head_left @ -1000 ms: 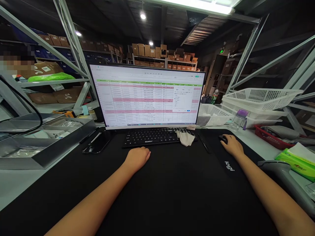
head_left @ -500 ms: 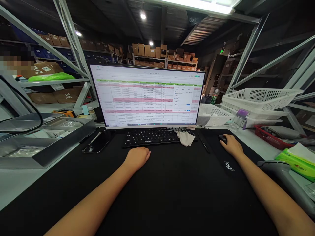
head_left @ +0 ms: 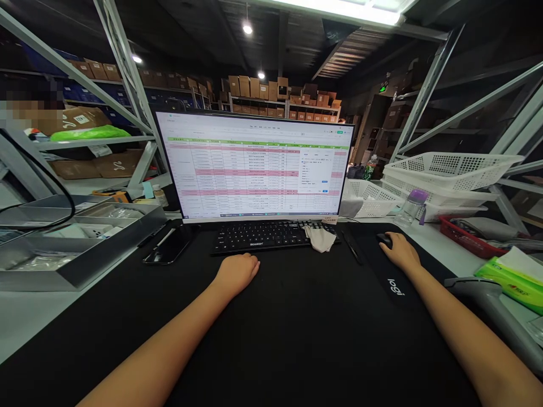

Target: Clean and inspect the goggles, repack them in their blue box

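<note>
My right hand (head_left: 404,252) curves over a black computer mouse (head_left: 385,240) on the dark mouse pad (head_left: 373,271). Curled fingers turn my left hand (head_left: 237,273) into a loose fist, lying on the black desk mat (head_left: 297,316) just in front of the black keyboard (head_left: 258,236). Nothing shows in that hand. Behind the keyboard stands a monitor (head_left: 233,181) with a spreadsheet in green and pink rows. A white pop-up panel covers the right part of the sheet. A grey cloth (head_left: 321,239) lies over the keyboard's right end.
A phone (head_left: 167,247) lies left of the keyboard, a black pen (head_left: 351,247) to its right. Grey trays (head_left: 68,277) hold plastic bags. White baskets (head_left: 458,175), a bottle (head_left: 409,209), a tissue pack (head_left: 509,282) and a scanner (head_left: 487,299) stand right. Another person is far left.
The lines of text inside the pop-up panel on the monitor have changed. Both my hands stay where they were.
</note>
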`<state>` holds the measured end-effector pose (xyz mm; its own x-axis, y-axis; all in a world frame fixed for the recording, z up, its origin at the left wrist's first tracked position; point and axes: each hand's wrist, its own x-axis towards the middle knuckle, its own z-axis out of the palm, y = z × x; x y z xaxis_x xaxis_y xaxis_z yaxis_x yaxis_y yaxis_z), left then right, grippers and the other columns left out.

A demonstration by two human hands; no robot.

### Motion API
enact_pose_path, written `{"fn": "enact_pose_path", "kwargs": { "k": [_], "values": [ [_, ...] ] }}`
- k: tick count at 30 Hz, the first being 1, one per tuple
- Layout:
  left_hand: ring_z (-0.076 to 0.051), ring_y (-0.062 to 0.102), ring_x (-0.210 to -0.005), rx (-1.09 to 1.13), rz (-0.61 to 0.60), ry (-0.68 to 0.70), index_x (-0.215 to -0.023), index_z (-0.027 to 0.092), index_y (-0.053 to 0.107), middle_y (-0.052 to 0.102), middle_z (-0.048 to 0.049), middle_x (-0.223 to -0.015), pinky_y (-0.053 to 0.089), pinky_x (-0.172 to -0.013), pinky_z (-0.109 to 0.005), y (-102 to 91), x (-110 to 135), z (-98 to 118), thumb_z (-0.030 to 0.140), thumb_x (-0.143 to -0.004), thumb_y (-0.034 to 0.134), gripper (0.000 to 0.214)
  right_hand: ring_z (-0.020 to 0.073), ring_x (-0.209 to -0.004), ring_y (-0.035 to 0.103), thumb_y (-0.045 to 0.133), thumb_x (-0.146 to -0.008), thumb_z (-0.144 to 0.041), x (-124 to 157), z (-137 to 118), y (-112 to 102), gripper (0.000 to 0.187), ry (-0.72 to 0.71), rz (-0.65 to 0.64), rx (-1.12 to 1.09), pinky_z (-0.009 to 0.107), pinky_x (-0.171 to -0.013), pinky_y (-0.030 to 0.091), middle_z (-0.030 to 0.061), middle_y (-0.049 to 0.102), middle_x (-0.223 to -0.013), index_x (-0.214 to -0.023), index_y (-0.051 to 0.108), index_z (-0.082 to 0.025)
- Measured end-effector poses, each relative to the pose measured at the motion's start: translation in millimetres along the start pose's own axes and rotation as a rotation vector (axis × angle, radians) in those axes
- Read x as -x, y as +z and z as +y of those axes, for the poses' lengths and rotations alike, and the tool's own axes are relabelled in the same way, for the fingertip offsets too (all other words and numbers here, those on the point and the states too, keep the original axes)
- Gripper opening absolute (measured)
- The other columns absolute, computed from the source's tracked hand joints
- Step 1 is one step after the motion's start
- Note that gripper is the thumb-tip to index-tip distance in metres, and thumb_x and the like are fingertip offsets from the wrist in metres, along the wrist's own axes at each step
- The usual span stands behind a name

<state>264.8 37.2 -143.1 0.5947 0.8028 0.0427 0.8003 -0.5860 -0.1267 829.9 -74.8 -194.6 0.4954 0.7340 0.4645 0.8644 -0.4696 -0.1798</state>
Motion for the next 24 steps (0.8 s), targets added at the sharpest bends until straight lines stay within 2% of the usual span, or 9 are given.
{"fn": "enact_pose_path", "kwargs": {
  "k": [5,10,17,24],
  "values": [
    [-0.032,0.077,-0.102,-0.006,0.004,0.006,-0.108,0.014,0.077,0.078,-0.0154,-0.112,0.054,-0.08,-0.038,-0.9,-0.5,-0.4,0.034,-0.113,0.034,0.048,0.0342,-0.128,0.066,0.056,-0.098,-0.045,1.8,1.8,1.2,0.052,-0.008,-0.002,0.025,0.047,-0.108,0.054,0.0189,0.065,-0.143,-0.141,0.063,-0.017],
    [-0.032,0.077,-0.102,-0.004,0.006,0.009,-0.108,0.014,0.077,0.078,-0.0153,-0.111,0.054,-0.08,-0.04,-1.7,1.2,-0.5,0.034,-0.113,0.033,0.048,0.0333,-0.126,0.067,0.06,-0.094,-0.041,2.7,1.1,0.1,0.054,0.009,-0.013,0.044,0.046,-0.107,0.055,0.0177,0.064,-0.145,-0.143,0.063,-0.018],
    [-0.032,0.077,-0.102,-0.004,-0.001,0.0,-0.108,0.014,0.077,0.078,-0.0146,-0.112,0.053,-0.08,-0.038,-2.3,1.3,0.4,0.035,-0.113,0.032,0.049,0.0316,-0.128,0.067,0.058,-0.095,-0.039,3.7,-2.2,-1.6,0.057,0.019,-0.017,0.026,0.045,-0.112,0.053,0.0165,0.063,-0.146,-0.148,0.062,-0.018],
    [-0.031,0.077,-0.1,-0.005,0.004,0.001,-0.108,0.014,0.077,0.077,-0.0158,-0.112,0.052,-0.078,-0.037,-1.8,0.8,0.3,0.035,-0.113,0.033,0.049,0.0326,-0.129,0.066,0.057,-0.095,-0.041,2.8,-1.1,0.0,0.054,0.012,-0.004,0.007,0.046,-0.113,0.053,0.0156,0.063,-0.145,-0.144,0.067,-0.02]
  ]
}}
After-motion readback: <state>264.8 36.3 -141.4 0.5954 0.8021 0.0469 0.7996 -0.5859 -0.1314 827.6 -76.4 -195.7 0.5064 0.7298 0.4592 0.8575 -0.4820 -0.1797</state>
